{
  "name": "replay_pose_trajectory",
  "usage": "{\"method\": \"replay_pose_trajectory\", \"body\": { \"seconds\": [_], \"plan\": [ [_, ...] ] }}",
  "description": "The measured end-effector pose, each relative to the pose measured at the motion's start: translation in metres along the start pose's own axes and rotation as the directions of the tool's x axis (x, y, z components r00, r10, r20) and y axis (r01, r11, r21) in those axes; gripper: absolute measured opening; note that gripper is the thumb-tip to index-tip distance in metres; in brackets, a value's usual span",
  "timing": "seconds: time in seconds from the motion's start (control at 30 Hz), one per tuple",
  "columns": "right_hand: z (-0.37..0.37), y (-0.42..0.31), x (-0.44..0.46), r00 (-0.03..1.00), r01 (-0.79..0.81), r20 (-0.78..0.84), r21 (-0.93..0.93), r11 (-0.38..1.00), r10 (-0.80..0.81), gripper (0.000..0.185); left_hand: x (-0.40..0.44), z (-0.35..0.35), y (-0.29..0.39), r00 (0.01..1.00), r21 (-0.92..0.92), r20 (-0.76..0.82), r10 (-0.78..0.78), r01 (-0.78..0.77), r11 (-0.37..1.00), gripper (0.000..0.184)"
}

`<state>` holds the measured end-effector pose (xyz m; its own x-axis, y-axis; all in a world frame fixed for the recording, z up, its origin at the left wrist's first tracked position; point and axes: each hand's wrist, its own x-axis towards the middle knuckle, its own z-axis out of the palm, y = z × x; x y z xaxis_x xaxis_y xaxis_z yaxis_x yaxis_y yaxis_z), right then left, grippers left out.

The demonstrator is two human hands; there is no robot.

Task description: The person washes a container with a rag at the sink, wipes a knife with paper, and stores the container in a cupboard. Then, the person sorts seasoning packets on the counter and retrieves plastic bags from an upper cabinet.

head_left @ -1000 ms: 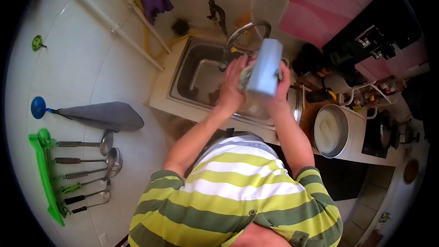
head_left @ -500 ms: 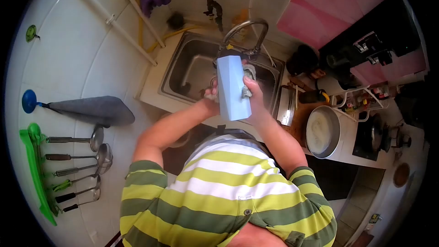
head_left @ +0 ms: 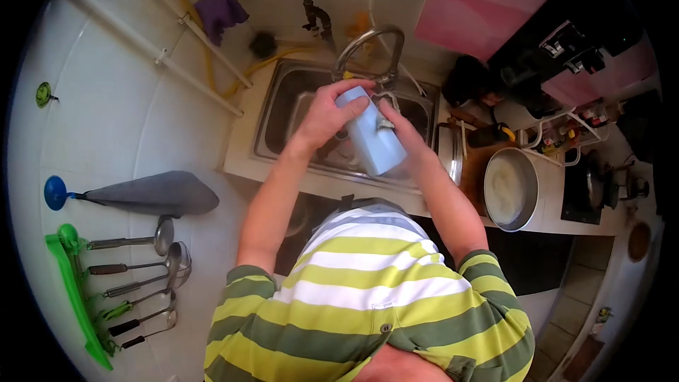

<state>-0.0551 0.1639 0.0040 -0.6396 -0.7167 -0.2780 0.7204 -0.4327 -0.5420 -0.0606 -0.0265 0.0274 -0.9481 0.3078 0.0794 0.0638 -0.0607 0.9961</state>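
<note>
Right below the camera we have a striped shirt (head_left: 375, 290) in green, yellow and white, forearms reaching ahead from its short sleeves, and now to the action: the left hand (head_left: 331, 113) has its grip on a pale blue block (head_left: 376, 138), thumb laid over the upper face, fingers curled round the far end. Across from it, the right hand (head_left: 404, 134) closes on a crumpled greyish cloth (head_left: 385, 124), pressing it to the block's right side; how far those fingers wrap underneath, we cannot tell. That block sits tilted between the two palms, held up over the steel sink (head_left: 283, 117), its near end angled to the right. Out to the right on the counter, a round metal bowl (head_left: 527, 198) shows whitish contents, just beside a brown board (head_left: 472, 180). Over on the left wall, ladles and other utensils (head_left: 166, 237) hang in a row from a bright green rack (head_left: 74, 297), a grey towel (head_left: 152, 192) above them. Behind the hands, the curved faucet (head_left: 397, 46) arches over the sink, and farther back a purple cloth (head_left: 221, 13) drapes by the white pipes (head_left: 201, 42).
</note>
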Motion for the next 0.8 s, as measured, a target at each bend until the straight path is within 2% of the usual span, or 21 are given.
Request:
{"method": "replay_pose_trajectory", "body": {
  "seconds": [0.07, 0.1, 0.13, 0.17, 0.2, 0.27, 0.3, 0.33, 0.37, 0.4, 0.43, 0.47, 0.5, 0.53, 0.6, 0.63, 0.67, 0.73, 0.77, 0.8],
  "plan": [
    [-0.006, -0.002, -0.003, 0.987, -0.144, 0.083, 0.092, 0.985, 0.136, 0.066, -0.002, 0.001, -0.008, 0.994, 0.073, -0.052, 0.096, -0.092, 0.993, 0.035],
    [0.003, -0.002, -0.006, 0.994, -0.108, -0.032, 0.010, 0.994, 0.109, 0.067, -0.003, 0.003, -0.010, 0.995, 0.073, -0.044, 0.085, -0.082, 0.994, 0.035],
    [0.002, -0.002, -0.008, 0.994, -0.104, -0.035, 0.023, 0.994, 0.105, 0.067, -0.002, 0.006, -0.011, 0.989, 0.063, -0.108, 0.104, -0.097, 0.993, 0.029],
    [0.000, -0.004, -0.009, 0.996, -0.090, -0.015, -0.025, 0.996, 0.090, 0.065, -0.001, 0.008, -0.011, 0.977, 0.054, -0.172, 0.124, -0.116, 0.992, 0.022],
    [-0.001, -0.005, -0.010, 0.997, -0.075, 0.005, -0.077, 0.994, 0.076, 0.063, 0.000, 0.008, -0.012, 0.979, 0.055, -0.163, 0.119, -0.112, 0.992, 0.022],
    [-0.011, -0.004, -0.011, 0.998, -0.053, -0.049, -0.137, 0.989, 0.047, 0.062, 0.003, 0.006, -0.014, 0.968, 0.070, -0.220, 0.118, -0.105, 0.992, 0.020],
    [-0.015, -0.005, -0.010, 0.992, -0.051, -0.124, -0.331, 0.942, 0.010, 0.060, 0.004, 0.005, -0.013, 0.957, 0.079, -0.268, 0.106, -0.088, 0.993, 0.021],
    [-0.017, -0.003, -0.011, 0.992, 0.042, -0.090, -0.385, 0.922, -0.083, 0.060, 0.005, 0.002, -0.012, 0.958, 0.082, -0.267, 0.107, -0.089, 0.993, 0.021],
    [-0.018, -0.001, -0.013, 0.983, 0.135, -0.055, -0.434, 0.891, -0.176, 0.063, 0.005, -0.003, -0.009, 0.934, 0.242, -0.348, 0.086, 0.000, 0.970, 0.023],
    [-0.010, -0.001, -0.015, 0.983, 0.137, -0.053, -0.433, 0.891, -0.177, 0.063, 0.005, -0.006, -0.005, 0.900, 0.387, -0.428, 0.080, 0.103, 0.916, 0.024],
    [-0.004, 0.001, -0.016, 0.969, 0.181, -0.022, -0.610, 0.771, -0.245, 0.067, 0.006, 0.000, 0.001, 0.849, 0.490, -0.512, 0.129, 0.165, 0.856, 0.027],
    [-0.001, 0.002, -0.015, 0.952, 0.215, 0.021, -0.759, 0.615, -0.306, 0.072, 0.007, 0.004, 0.000, 0.850, 0.493, -0.511, 0.129, 0.167, 0.854, 0.027],
    [-0.001, 0.008, -0.007, 0.775, 0.347, 0.291, -0.938, -0.008, -0.561, 0.080, 0.008, 0.008, -0.001, 0.805, 0.548, -0.562, 0.189, 0.192, 0.814, 0.028],
    [0.000, 0.013, -0.007, 0.772, 0.349, 0.290, -0.937, -0.005, -0.566, 0.080, 0.009, 0.012, -0.002, 0.757, 0.599, -0.603, 0.253, 0.220, 0.770, 0.030],
    [0.006, 0.020, -0.014, 0.713, 0.152, 0.268, -0.961, -0.230, -0.648, 0.084, 0.008, 0.019, -0.006, 0.747, 0.593, -0.620, 0.240, 0.247, 0.766, 0.031],
    [0.007, 0.020, -0.015, 0.690, 0.131, 0.353, -0.919, -0.371, -0.632, 0.086, 0.007, 0.021, -0.009, 0.731, 0.581, -0.645, 0.224, 0.277, 0.766, 0.032],
    [0.006, 0.020, -0.016, 0.690, 0.134, 0.354, -0.920, -0.369, -0.632, 0.086, 0.005, 0.022, -0.013, 0.730, 0.582, -0.645, 0.224, 0.279, 0.764, 0.032],
    [0.006, 0.023, -0.020, 0.725, 0.086, 0.420, -0.841, -0.534, -0.546, 0.084, -0.001, 0.025, -0.016, 0.794, 0.597, -0.571, 0.208, 0.228, 0.769, 0.030],
    [0.008, 0.020, -0.019, 0.724, 0.085, 0.416, -0.845, -0.528, -0.549, 0.084, -0.008, 0.027, -0.016, 0.813, 0.605, -0.521, 0.260, 0.137, 0.785, 0.024],
    [0.009, 0.016, -0.019, 0.718, 0.195, 0.412, -0.892, -0.407, -0.560, 0.079, -0.010, 0.028, -0.011, 0.817, 0.606, -0.519, 0.253, 0.143, 0.782, 0.024]
  ]
}}
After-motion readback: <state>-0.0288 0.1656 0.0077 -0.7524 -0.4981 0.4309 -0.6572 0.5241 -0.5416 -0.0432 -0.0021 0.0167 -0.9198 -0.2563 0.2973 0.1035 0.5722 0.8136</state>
